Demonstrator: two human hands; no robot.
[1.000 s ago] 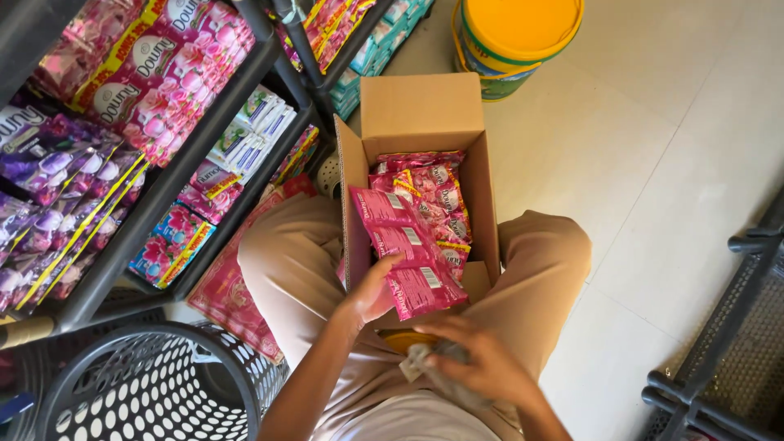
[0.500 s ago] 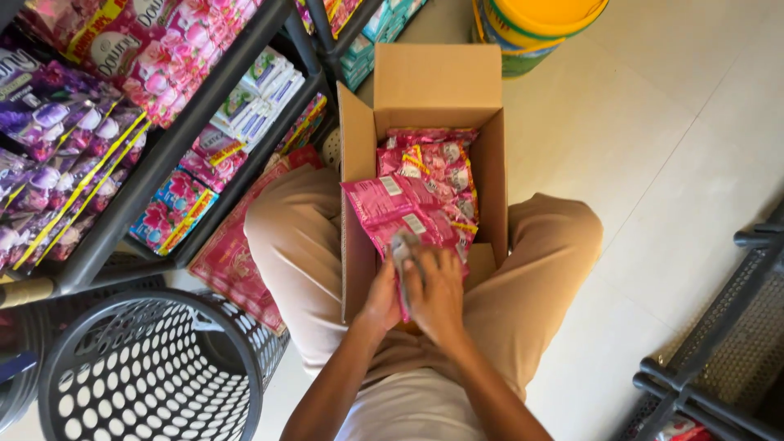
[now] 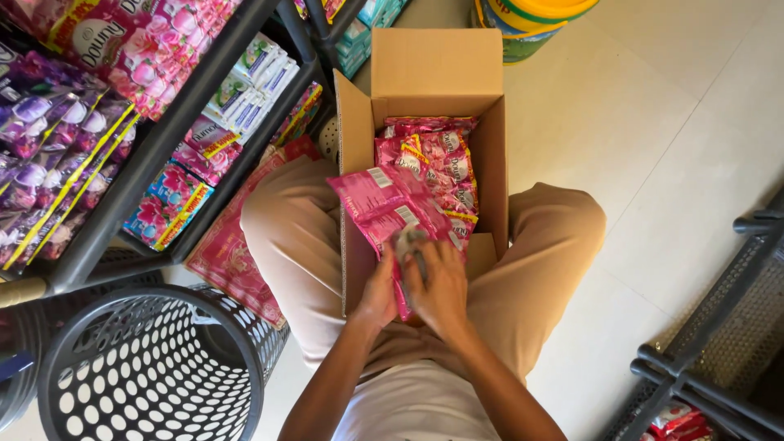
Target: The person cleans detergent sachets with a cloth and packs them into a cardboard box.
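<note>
An open cardboard box sits between my knees, filled with pink sachet packs. Above its near end I hold a strip of pink sachets, lifted out and tilted to the left. My left hand grips the strip's lower edge. My right hand is closed on the same strip, and it also presses a small grey object against the strip; what that object is I cannot tell.
A dark metal shelf rack at the left holds pink, purple and white packets. A black perforated basket stands at the lower left. A yellow-lidded bucket is beyond the box. Another dark rack stands at the right on the pale tile floor.
My right hand rose from my lap and joined the left hand on the sachet strip at the box's near end. The view shifted slightly.
</note>
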